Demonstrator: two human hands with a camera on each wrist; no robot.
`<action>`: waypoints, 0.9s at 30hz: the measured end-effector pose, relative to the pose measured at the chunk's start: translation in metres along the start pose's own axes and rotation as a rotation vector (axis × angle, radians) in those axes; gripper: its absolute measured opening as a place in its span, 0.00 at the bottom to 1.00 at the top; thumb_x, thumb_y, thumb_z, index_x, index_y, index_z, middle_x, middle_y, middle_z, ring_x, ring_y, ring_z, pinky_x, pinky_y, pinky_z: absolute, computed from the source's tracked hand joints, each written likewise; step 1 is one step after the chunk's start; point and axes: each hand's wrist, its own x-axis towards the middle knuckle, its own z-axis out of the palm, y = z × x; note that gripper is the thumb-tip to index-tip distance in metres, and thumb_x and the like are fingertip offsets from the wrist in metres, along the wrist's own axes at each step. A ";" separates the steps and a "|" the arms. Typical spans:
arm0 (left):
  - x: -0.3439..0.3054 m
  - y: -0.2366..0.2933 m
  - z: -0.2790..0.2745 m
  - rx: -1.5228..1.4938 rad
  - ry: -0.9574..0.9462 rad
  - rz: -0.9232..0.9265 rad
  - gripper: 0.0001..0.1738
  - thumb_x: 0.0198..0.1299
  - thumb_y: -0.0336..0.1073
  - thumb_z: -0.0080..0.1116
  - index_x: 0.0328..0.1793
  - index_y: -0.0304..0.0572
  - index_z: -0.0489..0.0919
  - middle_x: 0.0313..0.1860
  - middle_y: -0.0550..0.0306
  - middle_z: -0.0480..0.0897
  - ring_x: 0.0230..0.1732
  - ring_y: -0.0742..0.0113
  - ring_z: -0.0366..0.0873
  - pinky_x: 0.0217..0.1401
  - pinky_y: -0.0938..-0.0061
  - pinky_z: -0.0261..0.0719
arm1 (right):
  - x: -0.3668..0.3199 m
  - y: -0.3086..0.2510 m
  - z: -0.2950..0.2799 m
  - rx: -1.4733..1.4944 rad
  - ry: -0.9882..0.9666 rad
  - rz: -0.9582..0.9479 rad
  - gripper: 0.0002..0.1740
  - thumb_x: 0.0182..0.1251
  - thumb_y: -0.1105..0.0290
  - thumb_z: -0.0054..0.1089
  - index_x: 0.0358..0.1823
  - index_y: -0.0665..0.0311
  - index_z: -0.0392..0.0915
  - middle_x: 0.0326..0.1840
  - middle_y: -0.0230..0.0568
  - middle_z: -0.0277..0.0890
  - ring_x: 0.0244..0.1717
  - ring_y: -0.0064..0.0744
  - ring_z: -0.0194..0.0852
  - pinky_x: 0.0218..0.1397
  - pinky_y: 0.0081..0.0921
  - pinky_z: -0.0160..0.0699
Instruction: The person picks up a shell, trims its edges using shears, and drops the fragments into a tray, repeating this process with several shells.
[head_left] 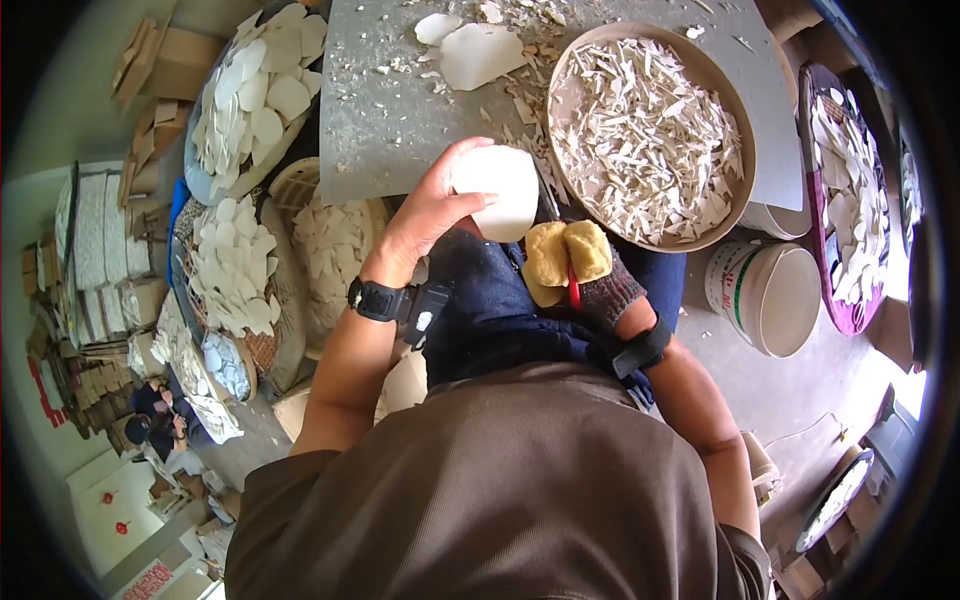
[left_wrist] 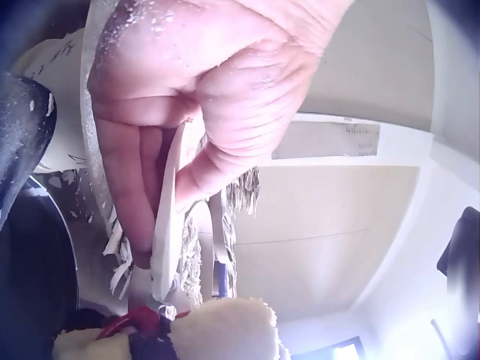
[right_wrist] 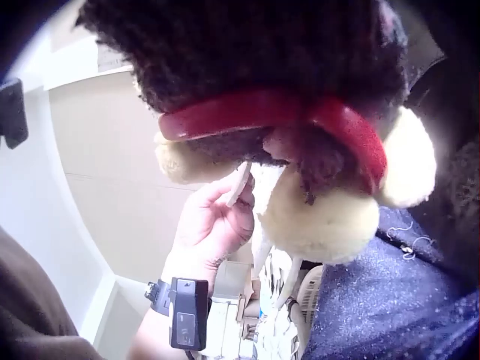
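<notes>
My left hand [head_left: 430,215] pinches a thin white sheet [head_left: 505,195] with rounded corners, thumb on its near face and fingers behind. In the left wrist view the sheet [left_wrist: 171,225] shows edge-on between thumb and fingers. My right hand [head_left: 612,295], in a dark knitted glove, grips a tool with curved red handles [right_wrist: 240,111], apparently scissors. Thick yellow foam pads [head_left: 588,250] surround its fingers and the handles. A dark blade-like strip beside the sheet's right edge is mostly hidden. Both hands are over the lap, with the sheet close to the padded right hand.
A round basin [head_left: 572,95] of white strips sits on the grey metal table [head_left: 385,140], which also bears white sheets [head_left: 480,55] and scraps. Baskets of white sheets [head_left: 235,265] stand at the left. A white bucket [head_left: 785,310] and a purple-edged basket [head_left: 843,310] are at the right.
</notes>
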 end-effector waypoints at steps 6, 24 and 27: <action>0.000 0.005 0.004 0.013 -0.037 0.029 0.37 0.53 0.26 0.61 0.70 0.46 0.60 0.52 0.57 0.75 0.49 0.72 0.75 0.43 0.81 0.79 | 0.004 0.005 -0.009 0.082 0.004 -0.049 0.09 0.50 0.68 0.61 0.34 0.62 0.78 0.29 0.44 0.77 0.33 0.46 0.76 0.35 0.37 0.73; 0.000 -0.017 0.016 -0.192 0.248 0.113 0.29 0.58 0.24 0.52 0.67 0.32 0.61 0.50 0.44 0.76 0.35 0.56 0.83 0.28 0.73 0.85 | -0.014 0.006 0.004 0.302 -0.094 0.110 0.17 0.43 0.68 0.66 0.39 0.60 0.77 0.35 0.43 0.78 0.38 0.47 0.76 0.41 0.35 0.76; -0.003 -0.014 0.023 -0.181 0.268 0.069 0.29 0.57 0.24 0.53 0.66 0.31 0.63 0.48 0.45 0.78 0.35 0.57 0.83 0.27 0.74 0.84 | -0.008 0.007 0.003 0.151 -0.098 0.066 0.17 0.45 0.68 0.65 0.39 0.61 0.77 0.35 0.43 0.78 0.38 0.47 0.76 0.40 0.35 0.76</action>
